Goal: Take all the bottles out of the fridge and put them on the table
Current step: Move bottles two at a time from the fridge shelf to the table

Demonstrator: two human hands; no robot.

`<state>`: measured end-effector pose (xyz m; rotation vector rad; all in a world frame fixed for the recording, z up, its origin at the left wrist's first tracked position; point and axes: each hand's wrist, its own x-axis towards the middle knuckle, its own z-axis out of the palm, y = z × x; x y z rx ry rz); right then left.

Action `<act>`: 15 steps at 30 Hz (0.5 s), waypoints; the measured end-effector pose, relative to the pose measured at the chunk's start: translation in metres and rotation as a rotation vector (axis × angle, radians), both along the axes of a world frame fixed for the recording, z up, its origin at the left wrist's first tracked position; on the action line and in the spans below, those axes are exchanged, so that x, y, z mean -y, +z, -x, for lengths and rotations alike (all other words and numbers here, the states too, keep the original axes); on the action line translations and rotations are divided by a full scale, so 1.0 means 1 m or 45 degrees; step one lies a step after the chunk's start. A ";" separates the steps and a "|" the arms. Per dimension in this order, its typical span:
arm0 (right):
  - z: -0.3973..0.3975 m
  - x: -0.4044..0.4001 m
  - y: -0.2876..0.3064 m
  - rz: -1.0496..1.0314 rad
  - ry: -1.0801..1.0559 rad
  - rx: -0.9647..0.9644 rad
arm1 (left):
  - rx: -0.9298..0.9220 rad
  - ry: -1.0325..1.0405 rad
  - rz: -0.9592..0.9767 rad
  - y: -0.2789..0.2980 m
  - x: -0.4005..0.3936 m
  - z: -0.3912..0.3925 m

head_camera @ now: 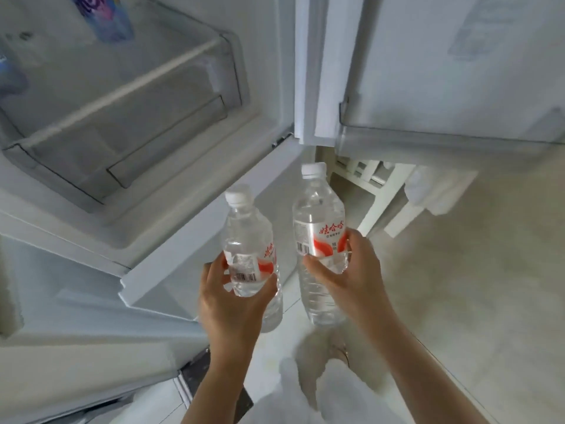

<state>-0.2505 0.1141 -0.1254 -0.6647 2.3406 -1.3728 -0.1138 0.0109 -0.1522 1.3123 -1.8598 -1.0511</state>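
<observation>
I hold two clear water bottles with white caps and red-and-white labels, both upright in front of the open fridge (159, 191). My left hand (227, 307) is shut around the lower half of the left bottle (247, 240). My right hand (351, 276) grips the right bottle (319, 221) at its label. Both bottles are outside the fridge, below its lower shelf edge. A blue-and-purple bottle or packet (107, 19) stands blurred on the shelf at the top left, and another bluish object (10, 78) shows at the far left edge.
A clear crisper drawer (128, 117) fills the fridge's lower compartment. The open fridge door (443, 71) with its door shelf (458, 139) hangs at the upper right. A white piece of furniture (385, 194) stands on the pale floor beyond. My legs are below the hands.
</observation>
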 end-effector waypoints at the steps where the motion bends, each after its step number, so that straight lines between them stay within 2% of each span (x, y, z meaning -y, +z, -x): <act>1: -0.001 -0.015 -0.004 -0.036 -0.055 -0.002 | 0.029 -0.050 -0.013 -0.004 -0.009 0.001; 8: -0.001 -0.119 -0.023 -0.161 -0.418 0.078 | 0.140 -0.421 -0.072 -0.017 -0.078 0.031; 15: 0.004 -0.254 -0.033 -0.098 -0.751 0.147 | 0.163 -0.750 -0.134 -0.019 -0.188 0.085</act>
